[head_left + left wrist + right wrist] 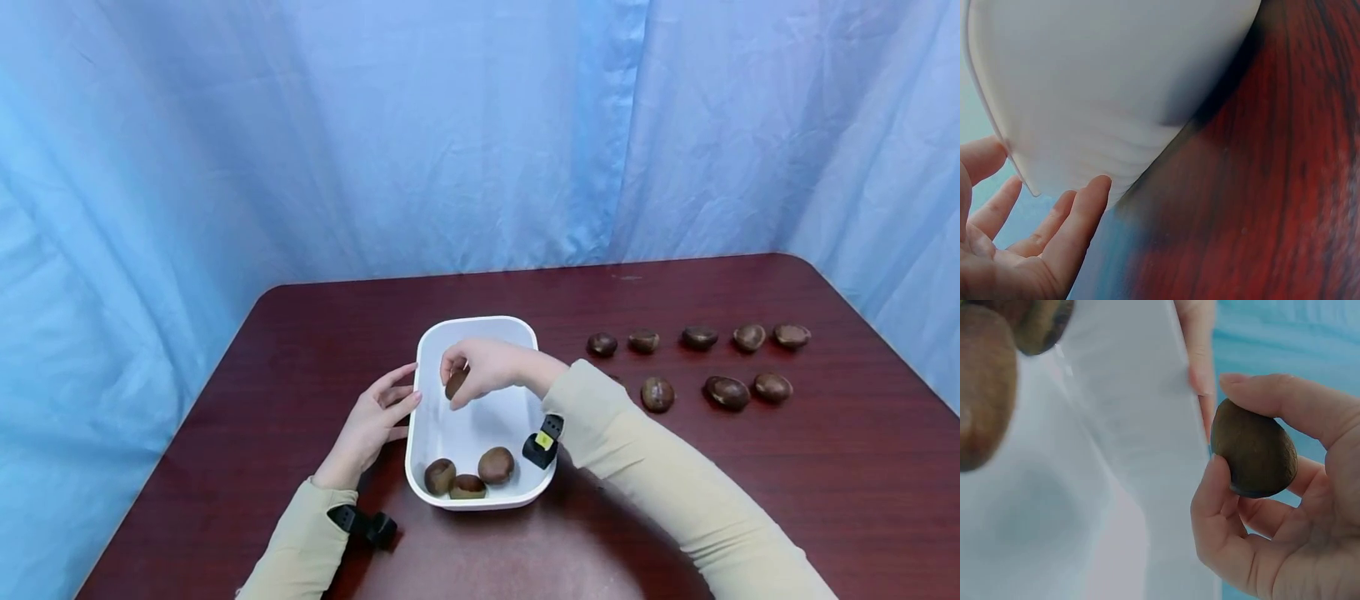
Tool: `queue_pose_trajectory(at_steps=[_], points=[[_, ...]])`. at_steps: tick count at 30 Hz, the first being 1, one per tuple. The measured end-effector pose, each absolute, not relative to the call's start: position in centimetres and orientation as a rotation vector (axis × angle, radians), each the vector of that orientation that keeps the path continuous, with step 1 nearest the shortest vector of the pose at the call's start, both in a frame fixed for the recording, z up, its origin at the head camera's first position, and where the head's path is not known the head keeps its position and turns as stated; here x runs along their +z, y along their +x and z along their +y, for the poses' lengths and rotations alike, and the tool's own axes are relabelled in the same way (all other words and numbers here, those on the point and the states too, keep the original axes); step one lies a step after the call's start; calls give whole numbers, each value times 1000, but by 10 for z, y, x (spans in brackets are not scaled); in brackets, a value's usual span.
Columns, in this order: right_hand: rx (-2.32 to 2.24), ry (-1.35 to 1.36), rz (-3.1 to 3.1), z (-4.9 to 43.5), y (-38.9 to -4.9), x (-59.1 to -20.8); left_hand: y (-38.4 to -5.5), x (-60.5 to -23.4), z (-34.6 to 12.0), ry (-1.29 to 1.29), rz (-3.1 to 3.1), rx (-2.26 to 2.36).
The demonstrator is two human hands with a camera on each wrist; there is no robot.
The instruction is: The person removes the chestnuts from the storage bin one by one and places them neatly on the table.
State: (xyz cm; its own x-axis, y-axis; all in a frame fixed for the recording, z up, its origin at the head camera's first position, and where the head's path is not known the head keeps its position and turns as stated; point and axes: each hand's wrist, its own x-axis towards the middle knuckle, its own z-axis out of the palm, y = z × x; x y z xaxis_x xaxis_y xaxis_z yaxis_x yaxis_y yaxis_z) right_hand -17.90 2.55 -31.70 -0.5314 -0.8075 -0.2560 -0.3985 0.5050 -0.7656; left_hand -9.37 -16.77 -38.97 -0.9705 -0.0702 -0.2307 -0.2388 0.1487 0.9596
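A white rectangular plastic tub (480, 498) stands on the table in the head view. Inside its near end lie three brown chestnuts: one at left (439, 476), one against the near wall (468, 487) and one at right (497, 465). Over the far part of the tub, my right hand (486, 367) pinches another chestnut (1254, 450) between thumb and fingers. My left hand (371, 425) rests against the tub's left side, its fairly straight fingertips touching the rim and outer wall. From the left wrist view, its fingers (1079, 231) are spread and hold nothing.
To the right, several more chestnuts lie in two loose rows, a back row (699, 337) and a front row (727, 392). My right sleeve (637, 450) partly covers one. Blue curtains (465, 133) hang behind the dark red wooden table (315, 350).
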Motion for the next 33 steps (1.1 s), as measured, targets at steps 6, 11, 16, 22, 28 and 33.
queue_pose_trajectory(at_steps=[6,11,16,22,28,33], points=[[-838,-1018,2231,40,-181,-298,-93,-389,-168,-319,2283,1931],[-837,-1058,2308,53,-181,-297,-93,-389,-168,-313,2280,1943],[-888,-1085,2307,70,-180,-305,-93,-390,-166,-307,2274,1956],[-894,-1083,2400,99,-176,-319,-93,-392,-166,-295,2263,1959],[-995,-1035,2421,134,-178,-330,-93,-390,-166,-295,2267,1966],[-1040,-976,2434,166,-180,-337,-92,-390,-165,-304,2265,1966]])
